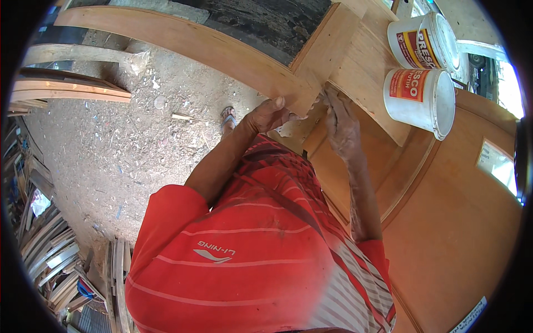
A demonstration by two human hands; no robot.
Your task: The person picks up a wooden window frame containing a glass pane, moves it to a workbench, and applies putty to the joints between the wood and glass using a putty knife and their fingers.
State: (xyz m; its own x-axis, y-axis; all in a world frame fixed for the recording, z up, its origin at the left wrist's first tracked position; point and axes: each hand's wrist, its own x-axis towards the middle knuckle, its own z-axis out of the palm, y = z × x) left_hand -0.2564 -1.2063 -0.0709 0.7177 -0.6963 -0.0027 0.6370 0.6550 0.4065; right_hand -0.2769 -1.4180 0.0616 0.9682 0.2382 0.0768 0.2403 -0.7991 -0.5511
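A: Far left, what is logged?
B: Lengths of timber (72, 86) lying off the floor; near left, a heap of scrap boards (61, 255); between these and the person, a littered dirt floor (139, 139), with a sandalled foot (228, 115) standing on it.

A: Wooden frame?
B: Wooden frame (222, 55) runs from far left to the centre, a dark panel (261, 22) on its far side; its near corner lies between the two hands.

A: Left arm and hand?
B: Forearm slants far and to the right out of a red sleeve; left hand (267, 116) sits at the frame's near edge, thumb raised against it, fingers curled in toward the corner; fingertips partly hidden; cannot tell whether they close on the wood.

A: Right?
B: Forearm runs almost straight away from the body; right hand (342, 130) has its back showing, fingers long, close together and pointing far, tips at the frame's corner; cannot tell if anything is pinched there.

A: Farther right?
B: A pale board (358, 72) beside the right hand; two white buckets (419, 100) with red labels, side by side; nearer, a broad brown door (444, 222).
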